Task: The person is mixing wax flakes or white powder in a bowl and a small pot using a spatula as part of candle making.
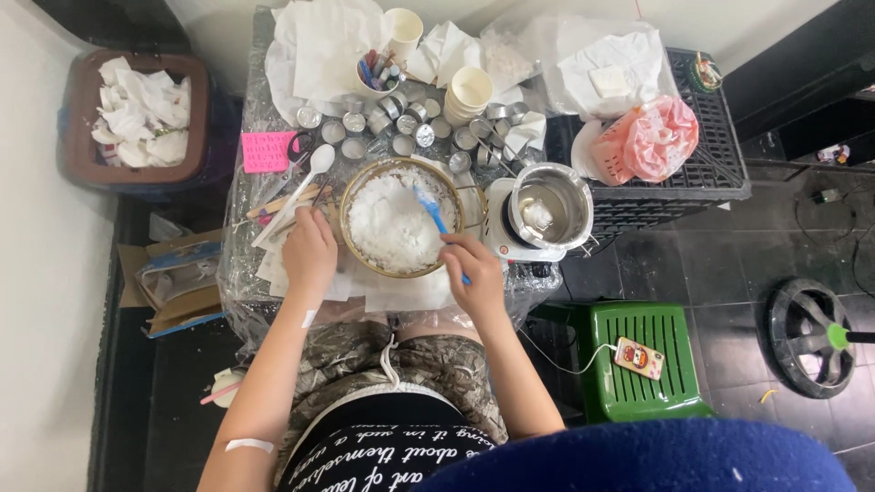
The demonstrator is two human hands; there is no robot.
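A round bowl (355,258) full of white flakes (392,226) stands in the middle of a plastic-covered table. My right hand (476,272) grips a blue-handled spatula (428,208) whose tip digs into the flakes. My left hand (309,252) rests against the bowl's left rim, fingers curled. A white spoon (318,163) lies on the table just beyond my left hand.
A steel pot (549,208) sits on a small hotplate to the right of the bowl. Several small metal tins (415,128), paper cups (468,93) and tissues crowd the far side. Left is a bin of tissues (139,115); right, a green stool (635,357) with a phone (639,357).
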